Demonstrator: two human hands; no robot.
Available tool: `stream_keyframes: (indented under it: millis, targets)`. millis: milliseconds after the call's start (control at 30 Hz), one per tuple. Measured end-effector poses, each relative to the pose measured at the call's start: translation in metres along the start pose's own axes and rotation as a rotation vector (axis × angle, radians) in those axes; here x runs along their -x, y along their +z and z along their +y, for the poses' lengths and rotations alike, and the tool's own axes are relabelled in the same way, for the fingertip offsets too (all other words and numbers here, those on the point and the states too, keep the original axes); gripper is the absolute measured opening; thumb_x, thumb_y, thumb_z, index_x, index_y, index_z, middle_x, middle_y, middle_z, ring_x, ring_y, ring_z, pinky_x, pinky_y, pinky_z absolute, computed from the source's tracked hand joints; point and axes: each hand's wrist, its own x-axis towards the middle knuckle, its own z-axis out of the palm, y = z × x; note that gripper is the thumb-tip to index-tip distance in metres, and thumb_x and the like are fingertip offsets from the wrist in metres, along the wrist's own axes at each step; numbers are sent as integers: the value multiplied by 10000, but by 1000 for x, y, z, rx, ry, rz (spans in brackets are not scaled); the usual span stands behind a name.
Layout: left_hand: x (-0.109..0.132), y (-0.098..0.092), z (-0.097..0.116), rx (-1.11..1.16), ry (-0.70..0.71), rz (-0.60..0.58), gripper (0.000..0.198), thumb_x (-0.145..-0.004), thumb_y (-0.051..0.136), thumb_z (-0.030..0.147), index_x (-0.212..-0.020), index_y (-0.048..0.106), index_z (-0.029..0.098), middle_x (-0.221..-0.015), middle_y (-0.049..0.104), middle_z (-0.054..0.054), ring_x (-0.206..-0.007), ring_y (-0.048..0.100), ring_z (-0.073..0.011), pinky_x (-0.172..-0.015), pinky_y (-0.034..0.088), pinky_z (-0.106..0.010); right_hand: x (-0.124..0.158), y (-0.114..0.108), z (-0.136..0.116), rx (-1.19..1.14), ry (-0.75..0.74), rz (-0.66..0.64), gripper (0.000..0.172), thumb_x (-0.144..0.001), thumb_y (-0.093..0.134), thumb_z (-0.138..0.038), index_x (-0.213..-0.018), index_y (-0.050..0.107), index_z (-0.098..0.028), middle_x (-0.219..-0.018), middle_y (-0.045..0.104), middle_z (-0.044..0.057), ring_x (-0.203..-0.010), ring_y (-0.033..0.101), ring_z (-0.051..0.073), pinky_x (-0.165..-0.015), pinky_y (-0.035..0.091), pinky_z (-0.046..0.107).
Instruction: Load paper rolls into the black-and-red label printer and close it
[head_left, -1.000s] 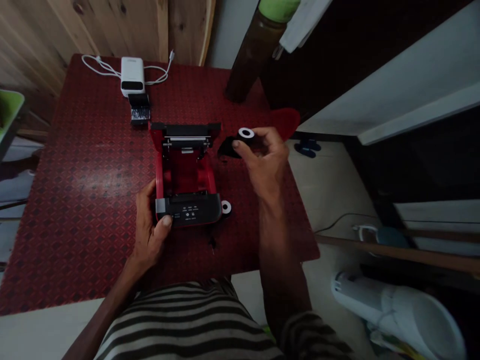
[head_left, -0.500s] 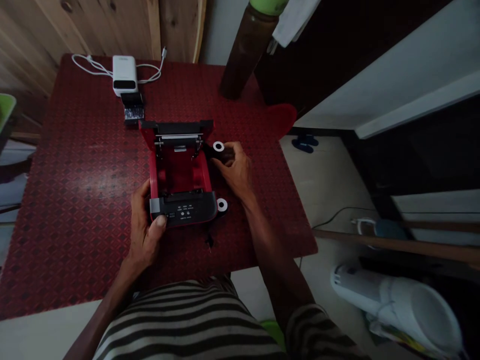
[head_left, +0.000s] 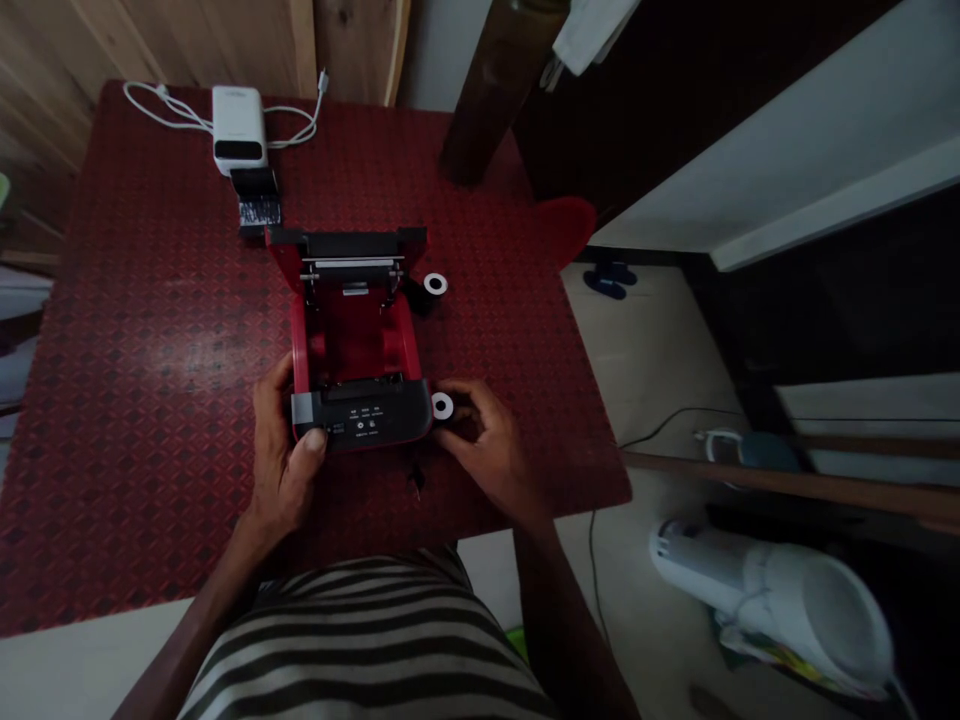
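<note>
A red and black label printer (head_left: pixel 360 420) stands on the table with its lid raised, showing a red inner bay. My left hand (head_left: pixel 281 450) grips its front left corner, thumb on top of the black panel and fingers down the side. At the front right corner, a small black roll with a white core (head_left: pixel 442 405) sits between the curled fingers and thumb of my right hand (head_left: pixel 491 435). A second such roll (head_left: pixel 435 286) stands farther back, beside the printer's right side. Under the printer's front edge lies a small dark scrap (head_left: pixel 416 480).
The red patterned table (head_left: pixel 172 350) carries a white power bank-like device (head_left: pixel 240 130) with a white cable (head_left: pixel 304 130) at the back left. A tall brown bottle (head_left: pixel 487 110) stands at the back right. Blue slippers (head_left: pixel 609 280) and a white cylinder (head_left: pixel 780 600) are on the floor.
My right hand has left the rear roll and come nearer, closing around the front one. The left hand keeps its grip on the printer. The view has shifted slightly.
</note>
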Motion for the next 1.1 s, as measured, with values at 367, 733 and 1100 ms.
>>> stream_keyframes:
  millis: [367, 733, 1100]
  targets:
    - [5, 1, -8, -35, 22, 1, 783, -1184, 540, 732, -1826, 471, 290, -1678, 601, -187, -1512, 612, -411, -1281, 524, -637, -20, -51, -66, 163, -282, -42, 262, -1021, 793, -274, -1281, 809, -302, -1251, 892, 48, -1152, 853, 283, -1072, 692, 505]
    - [5, -1, -5, -39, 33, -42, 772, -1208, 517, 723, -1834, 434, 278, -1748, 565, -202, -1595, 568, -421, -1350, 454, -672, -78, 30, -139, 896, -560, -380, 355, -1055, 600, 71, -1229, 786, -176, -1203, 870, 143, -1187, 802, 339, -1079, 645, 495]
    - [5, -2, -1, -64, 58, -73, 757, -1233, 500, 673, -1882, 385, 299, -1771, 546, -199, -1594, 560, -430, -1341, 465, -696, -94, 53, -149, 1036, -397, -431, 411, -1075, 672, 8, -1421, 805, -170, -1137, 905, 140, -1112, 867, 344, -1054, 620, 462]
